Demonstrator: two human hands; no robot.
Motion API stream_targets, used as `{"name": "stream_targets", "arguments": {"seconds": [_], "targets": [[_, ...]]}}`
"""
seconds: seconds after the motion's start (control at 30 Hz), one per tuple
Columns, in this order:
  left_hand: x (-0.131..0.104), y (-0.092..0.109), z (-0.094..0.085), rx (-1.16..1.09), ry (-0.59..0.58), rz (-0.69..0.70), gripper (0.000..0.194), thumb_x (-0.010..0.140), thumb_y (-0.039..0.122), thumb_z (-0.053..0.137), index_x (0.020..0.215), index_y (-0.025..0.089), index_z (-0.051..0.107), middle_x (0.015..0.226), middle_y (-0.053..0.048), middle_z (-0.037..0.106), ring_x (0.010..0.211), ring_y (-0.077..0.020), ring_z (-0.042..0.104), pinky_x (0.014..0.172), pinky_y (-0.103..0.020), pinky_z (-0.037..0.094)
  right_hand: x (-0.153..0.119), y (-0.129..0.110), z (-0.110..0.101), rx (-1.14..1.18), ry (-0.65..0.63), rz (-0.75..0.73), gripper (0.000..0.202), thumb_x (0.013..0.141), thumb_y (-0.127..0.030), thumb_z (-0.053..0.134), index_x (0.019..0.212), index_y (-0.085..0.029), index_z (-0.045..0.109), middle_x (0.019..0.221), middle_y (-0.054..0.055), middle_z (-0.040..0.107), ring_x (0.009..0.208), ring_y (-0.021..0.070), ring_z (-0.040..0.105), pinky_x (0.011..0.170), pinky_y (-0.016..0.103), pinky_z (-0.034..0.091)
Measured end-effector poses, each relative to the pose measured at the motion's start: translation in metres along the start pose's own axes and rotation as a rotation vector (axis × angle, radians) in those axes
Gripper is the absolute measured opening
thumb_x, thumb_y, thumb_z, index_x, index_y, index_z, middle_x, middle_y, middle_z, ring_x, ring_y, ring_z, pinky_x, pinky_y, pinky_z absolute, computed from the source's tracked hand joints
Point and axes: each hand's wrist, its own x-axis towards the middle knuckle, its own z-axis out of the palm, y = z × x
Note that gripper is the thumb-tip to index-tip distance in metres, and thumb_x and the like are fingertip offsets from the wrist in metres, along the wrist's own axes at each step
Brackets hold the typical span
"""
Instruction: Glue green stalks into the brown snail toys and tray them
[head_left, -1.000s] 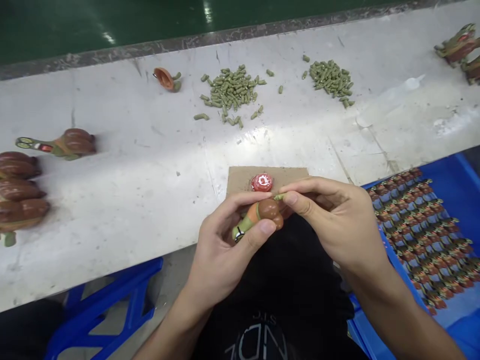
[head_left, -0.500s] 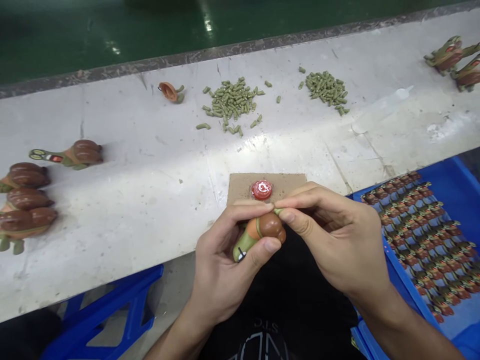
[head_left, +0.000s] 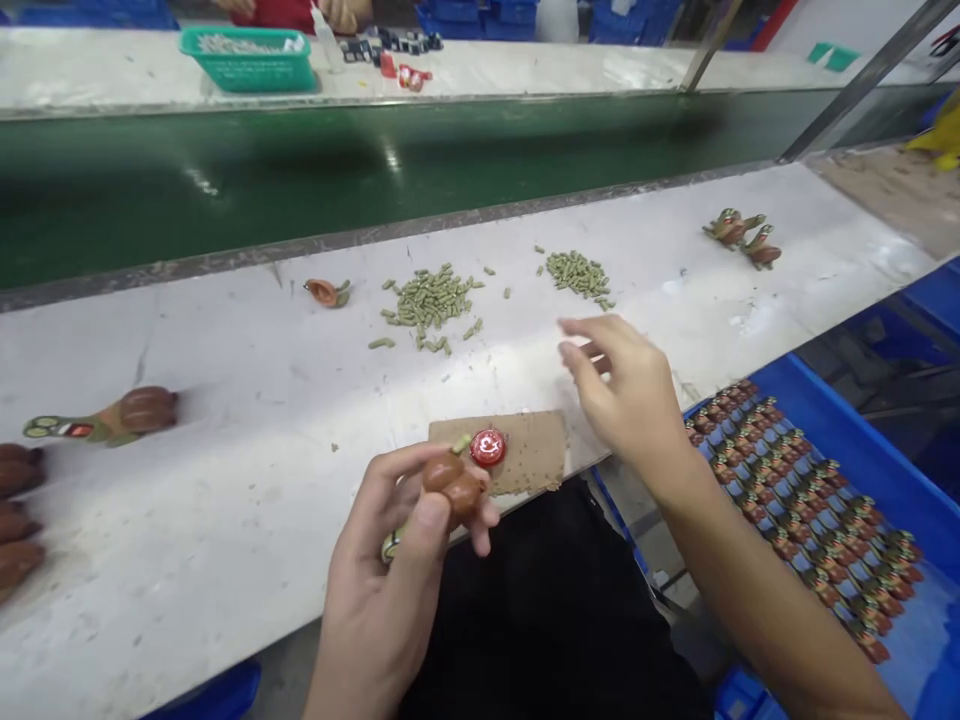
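Note:
My left hand (head_left: 397,560) is closed around a small toy figure (head_left: 454,487) with a glossy brown shell and green parts, possibly a turtle. A short green peg-like piece (head_left: 460,444) sticks up from the figure's side. Over the table, my right hand (head_left: 619,385) is raised with thumb and fingers apart, and I see nothing between them. Just beyond the held figure, a red cap-like disc with shiny liquid (head_left: 488,447) sits on a brown cardboard piece (head_left: 536,450). Small green pieces form one pile (head_left: 431,300) at the middle and another (head_left: 577,273) nearer my right hand.
More brown-shelled figures lie at the left (head_left: 146,410) and far right (head_left: 731,228). An orange-and-green part (head_left: 326,292) rests near the back edge. Rows of figures fill a blue bin (head_left: 795,375) below right. Beyond a green belt (head_left: 450,150) stand a teal basket (head_left: 251,72) and a person's hands.
My right hand has left the figure and moved up and right, its fingers now apart. The left hand has shifted left with the figure turned. The view has tilted up, showing the far bench.

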Motion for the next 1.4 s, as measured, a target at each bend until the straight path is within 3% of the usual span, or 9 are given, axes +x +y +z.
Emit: {"name": "stream_targets", "arguments": {"seconds": [0.1,0.23,0.7,0.8,0.87,1.0,1.1,1.23,1.4], "targets": [[-0.001,0.006,0.01,-0.098,0.088,-0.105,0.028,0.108,0.054,0.088,0.115,0.027,0.082,0.102,-0.003,0.08,0.069,-0.0145,0.068,0.058,-0.024,0.058,0.041,0.029,0.003,-0.364,0.015,0.111,0.039,0.109,-0.006,0.054,0.137,-0.01,0.082,0.147,0.027,0.075,0.12,0.0394,0.079,0.109,0.056,0.065],[-0.006,0.011,0.016,-0.105,0.105,-0.163,0.029,0.109,0.053,0.086,0.115,0.025,0.081,0.103,-0.003,0.075,0.069,-0.0139,0.062,0.056,-0.025,0.056,0.07,0.052,0.008,-0.46,0.008,0.187,0.037,0.104,0.001,0.048,0.118,-0.006,0.083,0.134,0.032,0.074,0.104,0.0399,0.077,0.1,0.057,0.063],[-0.011,0.006,0.012,-0.133,0.076,-0.196,0.029,0.11,0.052,0.087,0.115,0.024,0.08,0.104,-0.004,0.075,0.071,-0.0133,0.064,0.059,-0.026,0.055,0.065,0.063,0.003,-0.342,-0.023,0.095,0.019,0.102,-0.011,0.071,0.087,-0.02,0.077,0.105,0.018,0.081,0.099,0.0352,0.074,0.096,0.048,0.057],[-0.011,0.007,0.01,-0.129,0.063,-0.193,0.033,0.107,0.054,0.09,0.115,0.023,0.081,0.099,-0.004,0.074,0.07,-0.0138,0.063,0.058,-0.027,0.053,0.053,0.049,-0.005,-0.264,-0.025,0.073,0.017,0.102,-0.014,0.073,0.087,-0.021,0.077,0.098,0.013,0.081,0.091,0.0314,0.074,0.089,0.045,0.058],[-0.011,0.007,0.008,-0.093,0.023,-0.187,0.038,0.102,0.055,0.095,0.117,0.022,0.082,0.09,-0.002,0.071,0.067,-0.0137,0.061,0.058,-0.028,0.052,0.034,0.033,-0.008,-0.13,-0.055,0.071,0.015,0.106,-0.025,0.077,0.092,-0.021,0.08,0.081,0.006,0.076,0.074,0.0252,0.07,0.073,0.039,0.055],[-0.009,0.004,0.012,-0.024,-0.023,-0.128,0.029,0.099,0.039,0.101,0.108,0.023,0.079,0.094,0.0,0.075,0.059,-0.0095,0.058,0.056,-0.027,0.051,-0.019,-0.008,-0.006,0.594,-0.261,0.165,0.031,0.102,-0.049,0.094,0.094,-0.021,0.084,0.064,-0.004,0.064,0.05,0.0133,0.053,0.046,0.027,0.04],[-0.005,0.001,0.02,-0.07,-0.063,-0.033,0.018,0.105,0.032,0.095,0.106,0.025,0.078,0.095,0.002,0.077,0.058,-0.0085,0.063,0.056,-0.025,0.054,-0.053,-0.032,-0.001,0.937,-0.364,0.251,0.027,0.099,-0.045,0.101,0.093,-0.023,0.086,0.065,-0.006,0.068,0.046,0.0108,0.055,0.041,0.023,0.044],[-0.006,-0.002,0.026,-0.127,-0.083,-0.032,0.017,0.11,0.033,0.091,0.108,0.026,0.076,0.096,0.003,0.078,0.064,-0.0092,0.069,0.06,-0.024,0.059,-0.078,-0.041,-0.001,0.814,-0.201,0.111,0.008,0.106,-0.025,0.093,0.099,-0.027,0.09,0.084,-0.002,0.082,0.062,0.0144,0.075,0.055,0.025,0.064],[-0.006,-0.004,0.022,-0.117,-0.118,-0.101,0.02,0.109,0.036,0.093,0.11,0.025,0.076,0.088,0.003,0.08,0.064,-0.0102,0.073,0.059,-0.022,0.059,-0.083,-0.037,-0.011,0.432,-0.144,-0.25,0.019,0.108,-0.01,0.088,0.112,-0.028,0.089,0.103,0.0,0.091,0.093,0.0202,0.087,0.091,0.033,0.074]]}}
